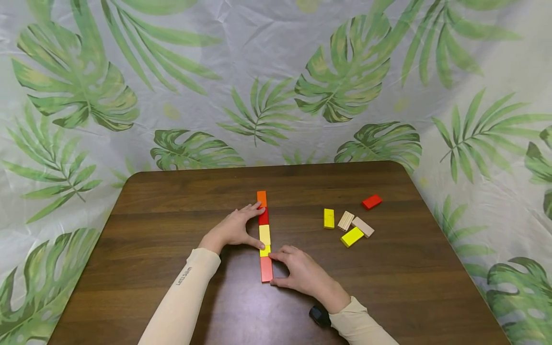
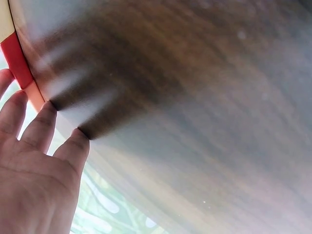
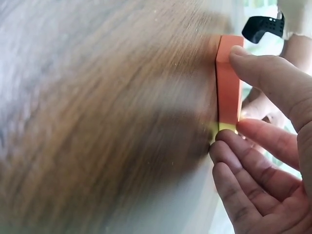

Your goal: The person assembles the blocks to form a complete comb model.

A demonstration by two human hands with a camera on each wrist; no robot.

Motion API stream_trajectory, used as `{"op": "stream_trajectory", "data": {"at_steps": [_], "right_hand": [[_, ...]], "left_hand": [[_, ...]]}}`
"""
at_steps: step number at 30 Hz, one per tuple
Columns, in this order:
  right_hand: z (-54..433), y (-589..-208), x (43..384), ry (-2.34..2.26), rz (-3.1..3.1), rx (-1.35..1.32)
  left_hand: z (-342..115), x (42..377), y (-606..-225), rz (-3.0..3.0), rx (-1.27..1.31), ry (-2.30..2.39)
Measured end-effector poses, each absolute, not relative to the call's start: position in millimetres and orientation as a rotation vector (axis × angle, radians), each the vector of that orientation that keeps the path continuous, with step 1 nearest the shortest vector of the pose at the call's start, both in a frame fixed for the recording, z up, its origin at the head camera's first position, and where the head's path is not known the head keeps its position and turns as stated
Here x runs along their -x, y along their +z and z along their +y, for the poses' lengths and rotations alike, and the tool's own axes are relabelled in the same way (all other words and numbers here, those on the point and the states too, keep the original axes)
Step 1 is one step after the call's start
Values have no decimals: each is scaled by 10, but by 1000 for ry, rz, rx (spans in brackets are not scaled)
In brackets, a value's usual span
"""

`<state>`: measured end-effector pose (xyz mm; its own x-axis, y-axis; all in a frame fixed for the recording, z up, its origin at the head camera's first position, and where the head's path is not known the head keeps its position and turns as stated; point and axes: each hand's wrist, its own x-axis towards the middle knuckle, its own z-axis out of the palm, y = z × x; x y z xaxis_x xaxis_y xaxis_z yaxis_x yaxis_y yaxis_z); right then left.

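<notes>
Five small blocks form a straight row on the table, end to end. From the far end they are an orange block (image 1: pixel 261 197), a red block (image 1: pixel 264 219), a pale cream block (image 1: pixel 264 234), a yellow block (image 1: pixel 265 251) and a light red block (image 1: pixel 266 270). My left hand (image 1: pixel 233 226) rests along the row's left side, fingertips at the orange and red blocks, thumb by the yellow one. From the right, my right hand (image 1: pixel 304 273) touches the row, thumb at the light red block's near end, index fingertip beside the yellow block.
Loose blocks lie to the right: a yellow block (image 1: pixel 329 218), a ridged wooden block (image 1: pixel 345 221), a plain wooden block (image 1: pixel 363 226), another yellow block (image 1: pixel 352 236) and a red block (image 1: pixel 372 201). A leaf-patterned cloth (image 1: pixel 267 72) hangs behind the brown table (image 1: pixel 172 191).
</notes>
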<state>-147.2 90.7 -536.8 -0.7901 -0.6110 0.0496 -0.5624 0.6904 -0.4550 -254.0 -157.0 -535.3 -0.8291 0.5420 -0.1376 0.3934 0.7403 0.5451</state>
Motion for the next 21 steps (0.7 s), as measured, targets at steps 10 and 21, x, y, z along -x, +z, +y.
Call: {"op": "stream_trajectory", "data": {"at_steps": [10, 21], "right_hand": [[989, -5358, 1500, -718, 2795, 963], [1357, -5269, 1697, -790, 2837, 777]], "left_hand": [[-1564, 2531, -5339, 2651, -720, 736], [-1561, 2516, -5338, 2645, -713, 745]]}}
